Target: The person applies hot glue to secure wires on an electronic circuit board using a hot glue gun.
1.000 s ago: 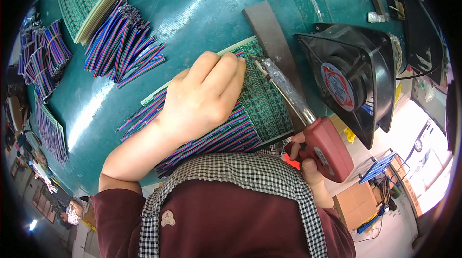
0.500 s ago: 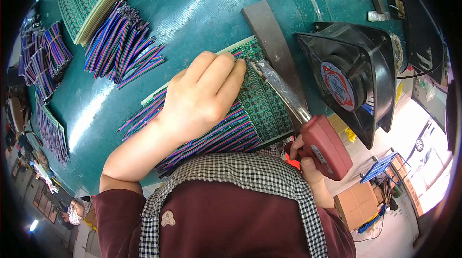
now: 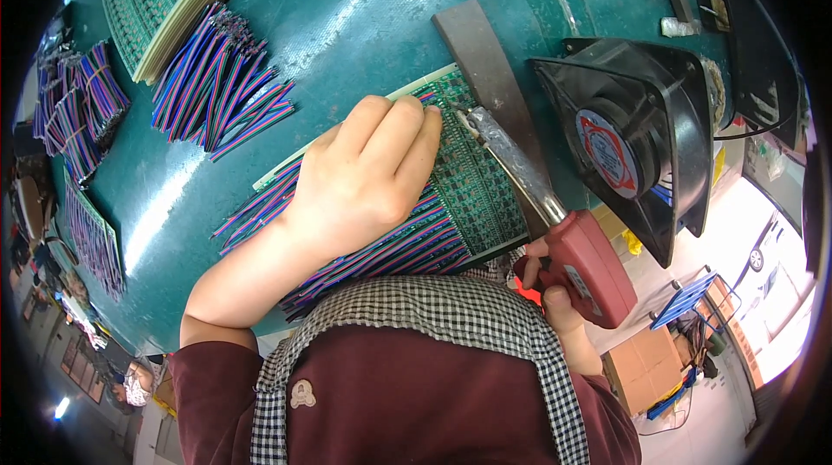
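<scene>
My left hand [image 3: 360, 170] lies over a green circuit board panel [image 3: 481, 192], its fingers curled and closed, fingertips hidden underneath. The coloured ends of a ribbon wire [image 3: 427, 99] peek out past those fingers at the board's far edge. Rows of similar ribbon wires [image 3: 407, 240] run leftward from the panel under my wrist. My right hand [image 3: 555, 296] grips a red soldering gun [image 3: 594, 270] by its handle, a finger around the trigger area. Its metal barrel slants over the board, and the tip [image 3: 464, 114] is just right of my left fingers.
A dark flat bar [image 3: 490, 66] lies along the board's right end. Right of it stands a black fan [image 3: 620, 149]. Loose ribbon wires [image 3: 221, 88] and stacked green boards [image 3: 160, 1] are at the far left, with bundled wires [image 3: 78, 110] and a wired board [image 3: 94, 235] beyond.
The soldering gun has shifted slightly right, its tip a little farther from my left fingers. My left hand has barely moved on the board.
</scene>
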Available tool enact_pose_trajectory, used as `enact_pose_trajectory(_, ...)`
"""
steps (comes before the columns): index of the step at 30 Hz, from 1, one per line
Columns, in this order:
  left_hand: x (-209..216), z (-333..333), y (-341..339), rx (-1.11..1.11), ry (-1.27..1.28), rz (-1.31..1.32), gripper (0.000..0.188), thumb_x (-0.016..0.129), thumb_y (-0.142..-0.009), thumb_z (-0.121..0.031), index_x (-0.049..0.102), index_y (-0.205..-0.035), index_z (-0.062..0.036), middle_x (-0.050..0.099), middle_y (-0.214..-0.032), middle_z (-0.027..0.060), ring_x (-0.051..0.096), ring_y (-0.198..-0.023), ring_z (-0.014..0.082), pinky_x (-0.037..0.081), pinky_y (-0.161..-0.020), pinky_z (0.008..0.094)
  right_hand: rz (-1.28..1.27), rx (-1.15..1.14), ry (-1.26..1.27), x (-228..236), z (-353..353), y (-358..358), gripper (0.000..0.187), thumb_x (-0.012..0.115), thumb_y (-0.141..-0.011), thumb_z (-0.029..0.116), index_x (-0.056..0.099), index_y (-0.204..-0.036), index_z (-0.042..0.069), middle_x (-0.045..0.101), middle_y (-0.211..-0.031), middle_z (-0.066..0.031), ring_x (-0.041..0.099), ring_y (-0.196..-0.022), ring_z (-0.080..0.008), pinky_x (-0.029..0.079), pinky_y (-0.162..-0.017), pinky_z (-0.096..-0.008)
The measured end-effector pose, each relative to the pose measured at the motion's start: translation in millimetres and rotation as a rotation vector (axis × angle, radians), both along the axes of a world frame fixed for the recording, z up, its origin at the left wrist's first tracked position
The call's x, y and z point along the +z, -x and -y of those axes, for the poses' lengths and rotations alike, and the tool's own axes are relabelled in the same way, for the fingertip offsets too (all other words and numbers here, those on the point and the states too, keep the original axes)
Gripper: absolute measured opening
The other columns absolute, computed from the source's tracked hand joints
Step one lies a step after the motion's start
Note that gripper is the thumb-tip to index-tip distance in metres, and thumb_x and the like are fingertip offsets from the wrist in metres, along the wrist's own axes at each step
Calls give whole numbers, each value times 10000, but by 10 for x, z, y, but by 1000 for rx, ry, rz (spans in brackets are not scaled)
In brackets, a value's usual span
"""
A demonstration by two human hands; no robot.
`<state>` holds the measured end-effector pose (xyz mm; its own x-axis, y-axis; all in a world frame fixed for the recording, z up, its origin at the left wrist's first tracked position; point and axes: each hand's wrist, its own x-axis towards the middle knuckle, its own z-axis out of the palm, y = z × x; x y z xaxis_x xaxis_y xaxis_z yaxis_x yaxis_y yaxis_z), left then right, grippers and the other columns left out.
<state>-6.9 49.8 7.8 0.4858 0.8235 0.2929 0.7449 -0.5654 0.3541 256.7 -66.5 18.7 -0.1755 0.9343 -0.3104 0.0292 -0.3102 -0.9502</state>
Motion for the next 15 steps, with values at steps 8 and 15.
enact_pose_trajectory(8, -16, -6, -5, -32, -33, 15, 386, 664, -616, -22, 667, -998, 32, 570, -899, 106, 577, -726, 219, 491, -567, 309, -88, -62, 19, 7, -4, 29, 861, 748, -827, 265, 233, -1444, -45, 637, -1050, -210, 626, -706, -196, 506, -651, -295)
enact_pose_trajectory(15, -44, -9, -8, -25, -11, 62, 378, 673, -617, -10, 668, -992, 32, 573, -888, 110, 578, -721, 225, 486, -571, 317, -46, -6, -15, -46, 15, -39, 854, 755, -821, 288, 261, -1432, -48, 637, -1043, -188, 633, -720, -186, 511, -648, -284)
